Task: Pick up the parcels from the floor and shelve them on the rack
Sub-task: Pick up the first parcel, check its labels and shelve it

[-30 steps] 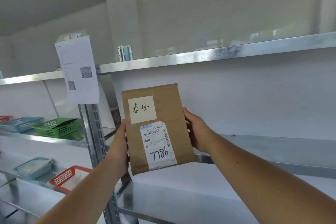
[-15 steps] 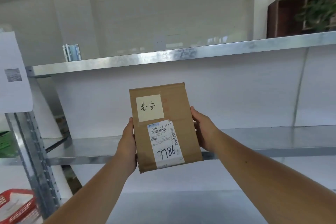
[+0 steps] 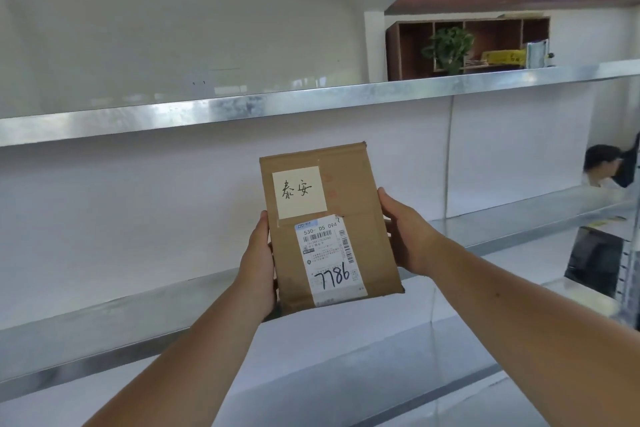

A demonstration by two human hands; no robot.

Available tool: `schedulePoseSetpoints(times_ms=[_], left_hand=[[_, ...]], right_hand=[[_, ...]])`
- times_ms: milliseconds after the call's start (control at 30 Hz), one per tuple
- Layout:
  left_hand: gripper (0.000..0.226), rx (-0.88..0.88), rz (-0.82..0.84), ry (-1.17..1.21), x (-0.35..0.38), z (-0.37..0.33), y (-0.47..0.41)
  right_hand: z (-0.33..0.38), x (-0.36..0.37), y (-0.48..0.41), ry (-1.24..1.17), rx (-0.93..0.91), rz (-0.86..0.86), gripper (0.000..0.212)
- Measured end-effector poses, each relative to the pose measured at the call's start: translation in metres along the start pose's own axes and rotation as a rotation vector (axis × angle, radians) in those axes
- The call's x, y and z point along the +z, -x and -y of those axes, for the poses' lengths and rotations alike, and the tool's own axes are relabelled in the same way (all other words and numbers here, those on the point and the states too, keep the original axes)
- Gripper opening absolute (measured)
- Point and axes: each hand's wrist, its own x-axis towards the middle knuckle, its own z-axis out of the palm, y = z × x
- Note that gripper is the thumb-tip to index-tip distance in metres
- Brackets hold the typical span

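Facing the metal rack (image 3: pixel 519 76), I see its shelves run across the whole view. The upper shelf (image 3: pixel 311 104) crosses above my hands, the middle shelf (image 3: pixel 138 319) crosses behind my forearms, and the lower shelf (image 3: pixel 381 374) lies beneath them. White panels (image 3: pixel 138 211) close the back of the rack between the shelves.

Beyond the upper shelf, far to the right, a brown wooden cubby (image 3: pixel 408 48) stands against the wall with a green plant (image 3: pixel 448 45) in one of its openings. At the right edge, past the rack, part of another person (image 3: pixel 602 163) shows.

I hold the parcel (image 3: pixel 356 198), a flat brown cardboard packet, upright in the air in front of the rack. It sits between the upper and middle shelves in my view and rests on neither.

My left hand (image 3: pixel 258 270) grips its left edge low down, thumb laid along the front. My right hand (image 3: pixel 405 236) grips its right edge a little higher, thumb on the front too. The fingers of both hands curl behind the cardboard, out of sight.

A printed shipping label (image 3: pixel 329 260) covers the lower front, with "7786" handwritten on it in dark ink. Above it is a pale note (image 3: pixel 299 192) bearing two handwritten characters.
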Motion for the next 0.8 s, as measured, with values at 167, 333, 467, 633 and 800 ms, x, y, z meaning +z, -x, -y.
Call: schedulePoseSetpoints(times_ms=[167,333,467,633,800], left_hand=[[0.071,-0.054,0.115,-0.015,0.043,0.018,-0.011],[0.074,-0.087,0.250,-0.062,0.099,0.037,-0.012],[0.079,-0.070,0.320,-0.087,0.146,0.052,-0.009],[0.081,-0.057,0.393,-0.117,0.208,0.073,0.003],[0.074,-0.074,0.481,-0.139,0.275,0.092,0.012]], right_hand=[[-0.001,-0.045,0.027,0.001,-0.019,-0.146,0.059],[-0.001,-0.094,0.056,-0.016,-0.036,-0.304,0.059],[0.002,-0.141,0.080,-0.014,-0.048,-0.362,0.064],[0.011,-0.197,0.110,0.000,-0.065,-0.418,0.059],[0.014,-0.262,0.133,-0.029,-0.082,-0.442,0.083]])
